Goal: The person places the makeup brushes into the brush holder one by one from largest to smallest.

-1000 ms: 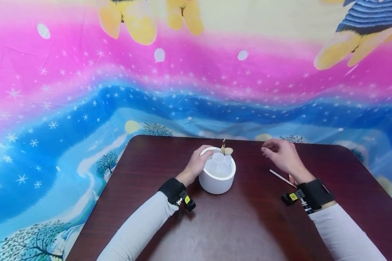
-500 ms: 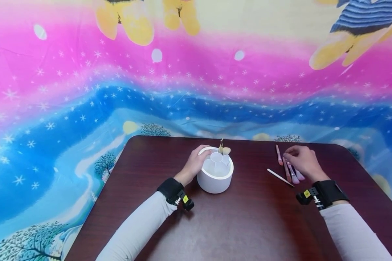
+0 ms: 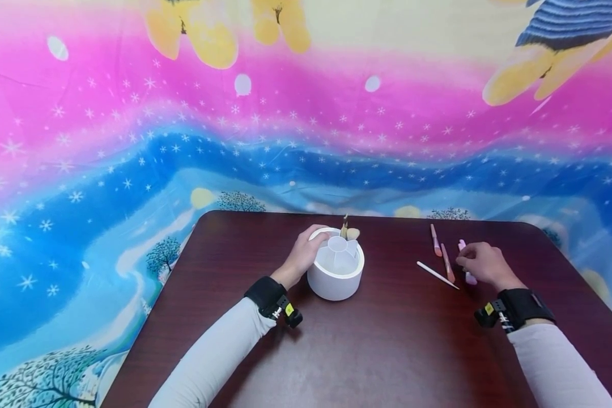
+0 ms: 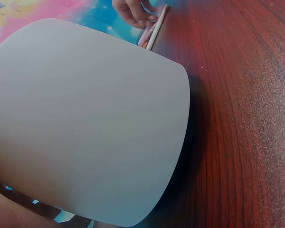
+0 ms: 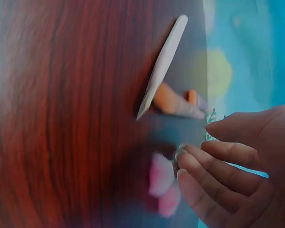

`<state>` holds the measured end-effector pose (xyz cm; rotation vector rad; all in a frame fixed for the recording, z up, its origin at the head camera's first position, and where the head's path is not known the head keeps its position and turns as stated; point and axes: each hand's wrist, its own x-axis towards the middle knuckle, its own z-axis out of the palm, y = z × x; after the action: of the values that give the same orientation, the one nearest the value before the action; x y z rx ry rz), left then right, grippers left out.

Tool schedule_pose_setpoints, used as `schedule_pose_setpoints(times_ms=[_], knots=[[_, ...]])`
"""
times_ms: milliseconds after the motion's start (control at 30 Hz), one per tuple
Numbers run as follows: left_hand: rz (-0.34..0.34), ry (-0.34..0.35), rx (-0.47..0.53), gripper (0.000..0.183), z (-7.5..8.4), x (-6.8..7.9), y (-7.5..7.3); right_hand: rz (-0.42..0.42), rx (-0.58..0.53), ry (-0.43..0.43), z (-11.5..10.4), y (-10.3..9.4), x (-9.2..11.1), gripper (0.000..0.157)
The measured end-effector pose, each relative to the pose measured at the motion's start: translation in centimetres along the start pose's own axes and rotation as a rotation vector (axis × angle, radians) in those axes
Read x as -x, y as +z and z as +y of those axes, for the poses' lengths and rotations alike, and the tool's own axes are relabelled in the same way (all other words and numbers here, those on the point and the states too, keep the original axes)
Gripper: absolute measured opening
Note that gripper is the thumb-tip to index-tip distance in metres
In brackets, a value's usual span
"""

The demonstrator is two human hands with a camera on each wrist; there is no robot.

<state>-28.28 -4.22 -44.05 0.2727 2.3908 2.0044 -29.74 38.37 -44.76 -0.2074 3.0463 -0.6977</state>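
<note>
My left hand [image 3: 302, 255] grips the rim of a white round divided brush holder [image 3: 335, 286], thumb inside the wall. Makeup brushes [image 3: 352, 233] with pale bristles stand in its back compartment. On the right, my right hand [image 3: 484, 263] is low over pink makeup brushes [image 3: 470, 278] lying on the table and partly hides them. In the right wrist view, its fingertips [image 5: 181, 159] are by two pink brush heads [image 5: 160, 175], thumb apart from the fingers. Left of that hand lie two orange-tipped makeup brushes [image 3: 447, 266] and a slim white brush [image 3: 436, 273].
The dark wooden table [image 3: 387, 351] ends at a back edge just beyond the holder and brushes. A colourful printed cloth [image 3: 306, 130] hangs behind it. In the left wrist view the holder's wall [image 4: 95, 118] fills much of the frame.
My right hand has moved right and down to the pink brushes, uncovering the orange-tipped ones. One pink brush now lies further right, close to another. My left hand stays on the holder.
</note>
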Motion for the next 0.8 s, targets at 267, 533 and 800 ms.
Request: schedule_pose_setpoints(times_ms=[267,533,800], knots=[[0.002,-0.001,-0.008,0.032,0.2,0.1,0.0,0.024,0.034,0.094,1.5,-0.4,0.7,0.029],[0.008,-0.006,-0.006,0.031,0.1,0.0,0.1,0.023,0.122,0.179,2.6,-1.1,1.4,0.029],[0.010,-0.007,-0.004,0.031,0.1,0.1,0.1,0.019,0.150,0.206,3.0,-1.0,1.6,0.030]])
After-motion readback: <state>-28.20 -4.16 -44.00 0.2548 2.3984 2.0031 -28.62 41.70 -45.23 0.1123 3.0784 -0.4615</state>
